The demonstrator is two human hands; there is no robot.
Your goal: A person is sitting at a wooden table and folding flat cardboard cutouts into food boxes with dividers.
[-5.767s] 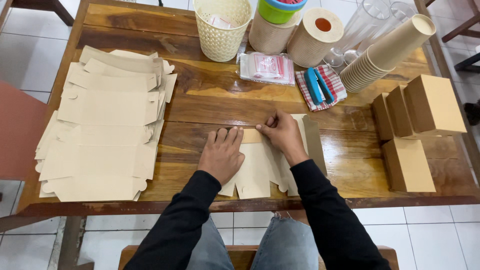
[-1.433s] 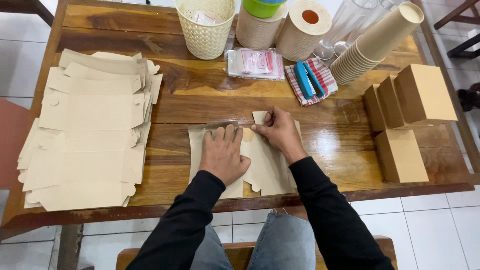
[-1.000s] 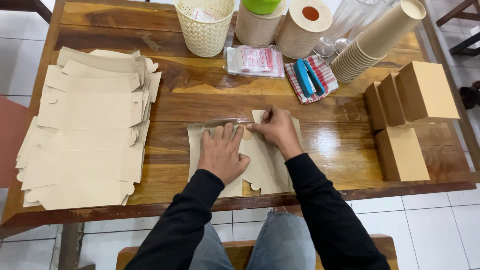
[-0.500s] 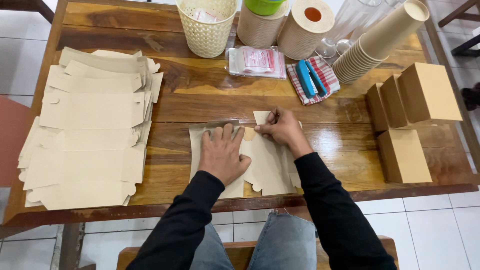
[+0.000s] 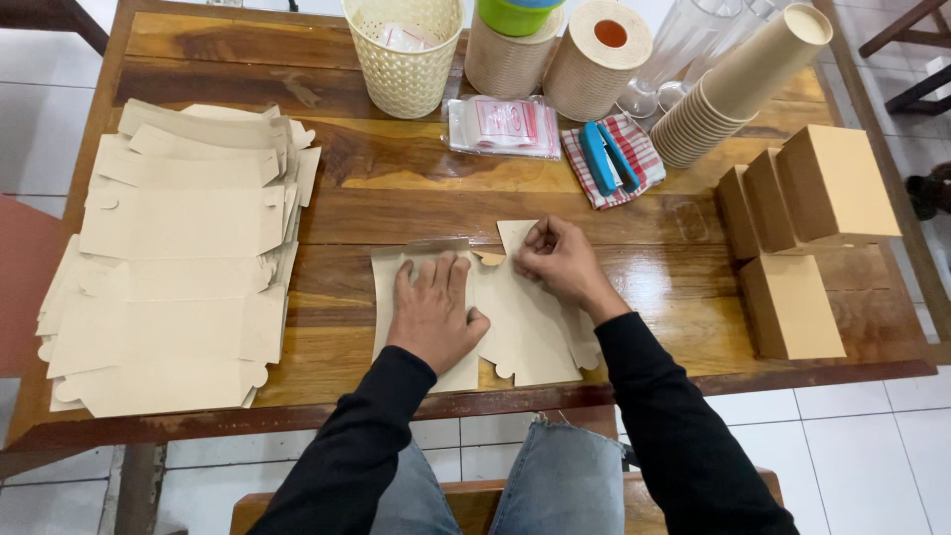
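Pinching describes my right hand [image 5: 560, 260] best: its fingertips are pressed together on a small upper flap of the flat cardboard box blank [image 5: 525, 327], at that blank's far edge. My left hand [image 5: 433, 309] has no grip on anything; it lies palm down with the fingers spread, pressing the left half of the blank flat onto the tabletop [image 5: 396, 203].

From the head view (the only one I have), everything sits around that blank, which lies at the near edge of the tabletop, right in front of me. To its left, well apart, a wide stack of unfolded blanks [image 5: 178, 258] fans out over that end of the wood. To its right stand three folded brown boxes [image 5: 807, 193] in a row, with a fourth box [image 5: 791, 305] lying just in front of them. Beyond the blank, near its far edge, a blue stapler [image 5: 611, 159] rests on a red checked cloth [image 5: 634, 149]. Left of that cloth lies a clear plastic packet [image 5: 502, 125]. Farther back stand a cream lattice basket [image 5: 404, 54], two rolls of brown paper [image 5: 560, 54], some clear glasses [image 5: 684, 45] and a leaning stack of paper cups [image 5: 738, 84]. Both my sleeves are black, and my knees in jeans show below the tabletop edge.
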